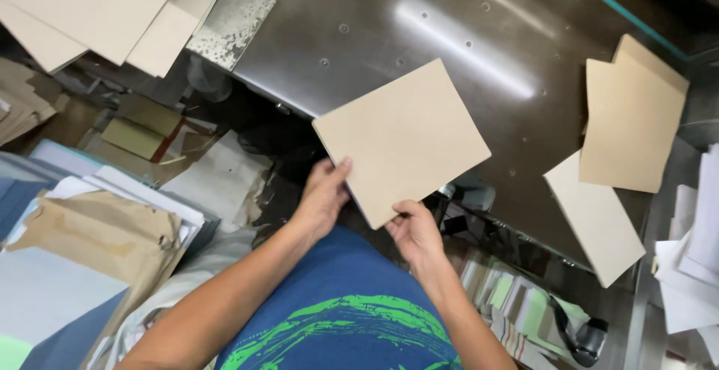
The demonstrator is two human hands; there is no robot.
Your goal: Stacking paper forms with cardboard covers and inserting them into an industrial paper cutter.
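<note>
While the fingers (338, 169) of the left hand (322, 198) and the right hand (412, 231) pinch its near edges, the tan square board (401, 139) hangs tilted over the steel table's (449, 33) front edge; more tan boards (629, 123) lie right.

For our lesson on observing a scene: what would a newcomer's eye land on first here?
First, the tan square board at centre, held at its near edge by the left hand and right hand. Behind it, the shiny metal table catches the light, with two more tan boards lying at its right end.
</note>
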